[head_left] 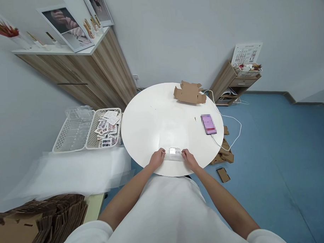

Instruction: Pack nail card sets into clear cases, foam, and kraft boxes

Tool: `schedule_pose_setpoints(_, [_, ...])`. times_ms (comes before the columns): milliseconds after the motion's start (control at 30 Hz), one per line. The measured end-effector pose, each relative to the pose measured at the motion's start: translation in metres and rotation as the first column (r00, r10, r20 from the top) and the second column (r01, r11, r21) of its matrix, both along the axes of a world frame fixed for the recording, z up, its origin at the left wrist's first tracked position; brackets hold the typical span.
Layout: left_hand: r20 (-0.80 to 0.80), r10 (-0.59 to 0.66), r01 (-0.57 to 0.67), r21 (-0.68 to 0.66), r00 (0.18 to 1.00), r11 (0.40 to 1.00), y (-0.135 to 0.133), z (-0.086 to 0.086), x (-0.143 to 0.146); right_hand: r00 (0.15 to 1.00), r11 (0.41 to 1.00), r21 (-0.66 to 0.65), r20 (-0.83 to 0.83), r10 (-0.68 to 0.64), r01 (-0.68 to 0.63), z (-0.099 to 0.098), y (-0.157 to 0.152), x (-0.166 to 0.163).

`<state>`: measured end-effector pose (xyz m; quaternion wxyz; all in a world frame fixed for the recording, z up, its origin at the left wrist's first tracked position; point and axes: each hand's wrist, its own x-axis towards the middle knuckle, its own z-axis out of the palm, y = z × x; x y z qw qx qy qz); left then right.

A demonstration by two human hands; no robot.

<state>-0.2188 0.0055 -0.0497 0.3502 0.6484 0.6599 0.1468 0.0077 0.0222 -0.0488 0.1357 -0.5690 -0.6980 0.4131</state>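
A small clear plastic box (pixel 174 151) lies near the front edge of the round white table (pixel 140 111), on a thin translucent white wrapping sheet (pixel 173 137). Part of the sheet's near end appears to be up against the box. At the left side of the box, my left hand (pixel 158 158) has its fingers closed on the sheet's edge. My right hand (pixel 190 159) pinches the opposite edge, just right of the box. The fingertips are small in view, and whether they also touch the box I cannot tell.
An unfolded cardboard box (pixel 190 93) and a phone (pixel 208 124) with a white cable lie on the table. Left are a basket of printed cards (pixel 107 128), a basket of clear boxes (pixel 74 133), stacked translucent sheets (pixel 81 170) and flattened cardboard (pixel 59 224). Small cartons (pixel 223 174) lie on the floor.
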Motion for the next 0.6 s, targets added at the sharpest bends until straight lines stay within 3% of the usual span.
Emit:
schedule_pose_setpoints(200, [0.039, 0.126, -0.125, -0.034, 0.991, 0.992, 0.013, -0.003, 0.000, 0.998, 0.998, -0.039, 0.029, -0.053, 0.054, -0.007, 0.006, -0.005])
schedule_pose_setpoints(300, [-0.009, 0.141, -0.139, 0.145, 0.990, 0.980, 0.006, 0.001, 0.001, 0.988, 0.989, -0.051, 0.078, -0.134, 0.138, -0.012, 0.008, -0.011])
schedule_pose_setpoints(367, [-0.108, 0.074, -0.034, 0.333, 0.991, 0.942, -0.001, 0.005, 0.004, 0.981, 0.986, -0.041, 0.114, -0.155, 0.161, -0.014, 0.010, -0.014])
schedule_pose_setpoints(433, [-0.228, -0.118, 0.206, 0.415, 0.967, 0.886, -0.007, 0.008, 0.009, 0.976, 0.986, -0.030, 0.147, -0.158, 0.164, -0.015, 0.012, -0.017])
schedule_pose_setpoints(500, [-0.317, -0.295, 0.407, 0.386, 0.902, 0.828, -0.010, 0.009, 0.015, 0.974, 0.989, 0.004, 0.174, -0.147, 0.149, -0.013, 0.012, -0.017])
schedule_pose_setpoints(600, [-0.385, -0.330, 0.459, 0.316, 0.862, 0.830, -0.006, 0.006, 0.021, 0.962, 0.977, 0.202, 0.246, -0.116, 0.066, -0.006, 0.010, -0.016])
